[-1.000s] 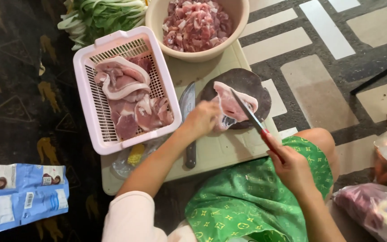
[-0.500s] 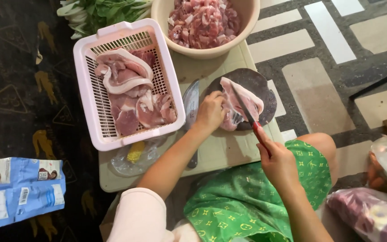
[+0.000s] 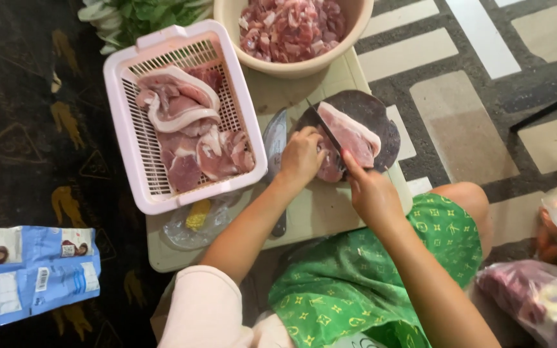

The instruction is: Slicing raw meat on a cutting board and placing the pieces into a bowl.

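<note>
Left hand curled, palm down; right hand fisted (grip seemingly tight), both forearms reaching forward.

The far rim of the bowl of chopped meat and the greens run off the top edge. The left hand covers part of the meat slab. The bagged meat at near right is blurred and cropped.

basket pink plastic, matt | knife metal | bowl smooth plastic | meat glossy
</note>
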